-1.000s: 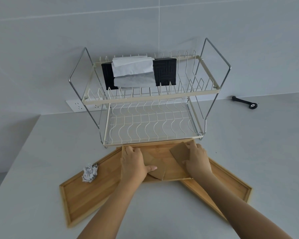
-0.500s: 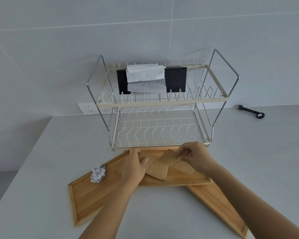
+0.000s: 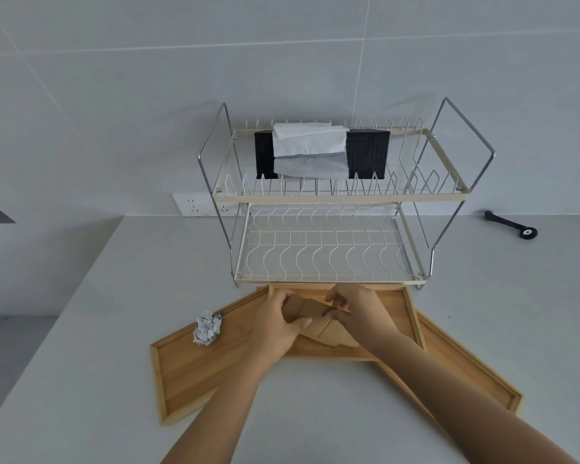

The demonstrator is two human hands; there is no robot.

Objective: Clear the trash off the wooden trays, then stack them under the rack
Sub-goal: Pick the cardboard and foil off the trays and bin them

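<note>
Three wooden trays lie fanned out on the white counter in front of a two-tier wire dish rack (image 3: 332, 256): a left tray (image 3: 185, 373), a middle tray (image 3: 399, 316) on top, and a right tray (image 3: 472, 373). Over the middle tray my left hand (image 3: 275, 326) and my right hand (image 3: 359, 309) both grip brown cardboard pieces (image 3: 310, 311), bunched together between them. More cardboard (image 3: 332, 334) rests on the tray beneath. A crumpled white paper ball (image 3: 207, 328) sits on the left tray.
A black tissue box (image 3: 369, 152) with white tissue hanging out stands on the rack's upper shelf. A black handle-like tool (image 3: 511, 224) lies on the counter at the back right. A wall socket (image 3: 195, 207) is behind the rack. The counter's left edge drops away.
My hands have come together, gathering the spread cardboard pieces into a bunch above the middle tray. The view has shifted, so everything sits further right and lower.
</note>
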